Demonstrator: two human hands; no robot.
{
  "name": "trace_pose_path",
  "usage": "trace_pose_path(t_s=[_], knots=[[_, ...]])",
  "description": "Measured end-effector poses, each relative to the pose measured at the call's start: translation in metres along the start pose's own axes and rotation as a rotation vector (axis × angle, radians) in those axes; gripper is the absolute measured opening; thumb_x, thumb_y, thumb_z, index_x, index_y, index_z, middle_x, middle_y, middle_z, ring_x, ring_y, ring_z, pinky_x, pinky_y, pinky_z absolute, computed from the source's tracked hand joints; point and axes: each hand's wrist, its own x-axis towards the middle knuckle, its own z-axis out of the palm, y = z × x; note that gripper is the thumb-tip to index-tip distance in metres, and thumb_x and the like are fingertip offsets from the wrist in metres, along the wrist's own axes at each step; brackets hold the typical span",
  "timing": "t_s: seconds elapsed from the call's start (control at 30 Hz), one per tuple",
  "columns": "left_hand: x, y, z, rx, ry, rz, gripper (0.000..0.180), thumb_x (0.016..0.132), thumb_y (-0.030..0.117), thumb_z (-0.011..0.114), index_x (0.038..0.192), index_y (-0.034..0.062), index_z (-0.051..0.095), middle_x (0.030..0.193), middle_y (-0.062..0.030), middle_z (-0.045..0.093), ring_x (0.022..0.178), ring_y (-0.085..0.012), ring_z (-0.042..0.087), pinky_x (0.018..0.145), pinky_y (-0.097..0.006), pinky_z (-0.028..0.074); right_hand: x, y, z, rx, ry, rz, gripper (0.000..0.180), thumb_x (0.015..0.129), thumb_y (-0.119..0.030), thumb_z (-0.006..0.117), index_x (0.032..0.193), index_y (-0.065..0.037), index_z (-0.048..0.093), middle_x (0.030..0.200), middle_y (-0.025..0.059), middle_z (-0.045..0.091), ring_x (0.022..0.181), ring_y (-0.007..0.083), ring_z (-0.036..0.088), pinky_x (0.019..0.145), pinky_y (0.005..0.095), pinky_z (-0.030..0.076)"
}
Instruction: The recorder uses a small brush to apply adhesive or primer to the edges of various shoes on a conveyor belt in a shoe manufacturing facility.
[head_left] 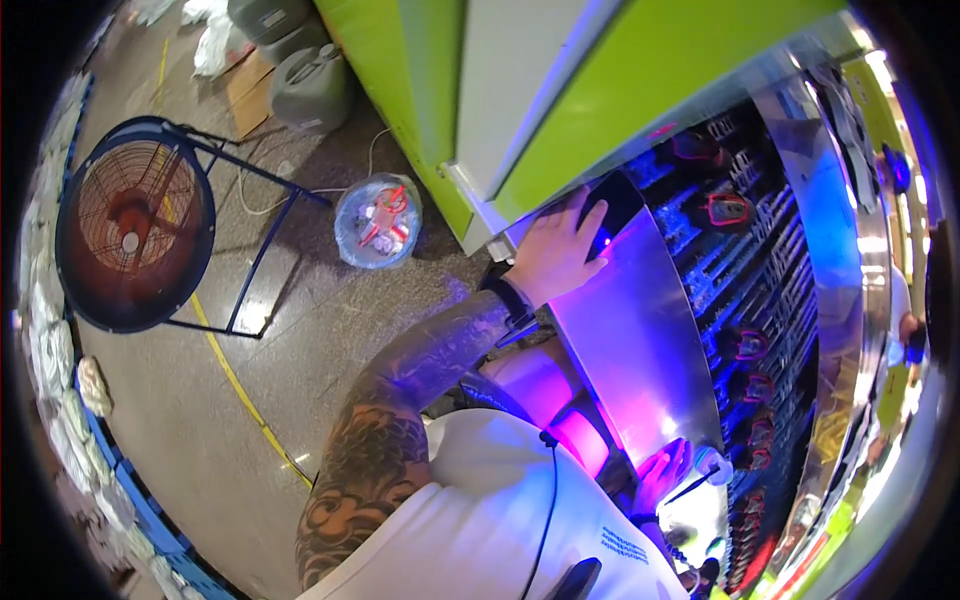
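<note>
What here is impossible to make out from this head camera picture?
- Right hand: washed in pink-purple light, half behind the curved shiny metal panel; its grip is unclear.
- Small white round object beside it: too small to identify.
- Dark conveyor with red-edged parts: blurred, bent by fisheye.
- Left hand: fingertips lost in shadow.
</note>
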Motion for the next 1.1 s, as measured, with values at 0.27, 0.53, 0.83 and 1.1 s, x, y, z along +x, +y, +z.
trace_pose_path(t_s=[0.27,0.53,0.83,1.1], knots=[[-0.005,-0.006,0.006,0.034,0.156,0.031,0.08,0.078,0.033,0.074,0.148,0.0079,0.046,0.147,-0.0267,0.045,0.116,-0.0419,0.061,0.099,-0.05,0.05,0.015,-0.009,0.003,0.003,-0.022,-0.039,0.052,0.107,-0.037,0.046,0.145,-0.002,0.055,0.152,0.0252,0.047,0.141,0.0422,0.043,0.118,0.0541,0.033],[-0.009,-0.006,0.004,-0.017,0.21,0.018,0.079,0.076,0.029,0.074,0.147,0.0073,0.047,0.144,-0.0268,0.047,0.116,-0.0425,0.061,0.098,-0.051,0.051,0.007,-0.011,0.006,0.004,0.016,-0.044,0.052,0.107,-0.036,0.046,0.144,-0.002,0.055,0.151,0.0258,0.048,0.14,0.0425,0.044,0.117,0.0543,0.034],[-0.013,-0.005,0.002,0.0,0.171,-0.013,0.081,0.077,0.034,0.075,0.147,0.007,0.046,0.142,-0.0263,0.049,0.118,-0.0427,0.06,0.1,-0.051,0.051,-0.008,-0.009,0.016,0.024,0.088,-0.035,0.052,0.107,-0.036,0.047,0.143,-0.001,0.056,0.15,0.0266,0.049,0.139,0.0427,0.046,0.117,0.0545,0.035],[-0.013,0.003,0.002,0.023,0.181,-0.016,0.079,0.078,0.037,0.075,0.147,0.0075,0.047,0.14,-0.0243,0.051,0.119,-0.0426,0.059,0.102,-0.05,0.051,-0.024,0.032,0.03,0.06,0.283,-0.067,0.05,0.105,-0.036,0.05,0.14,-0.001,0.059,0.145,0.0275,0.054,0.134,0.0437,0.051,0.114,0.0547,0.04]])
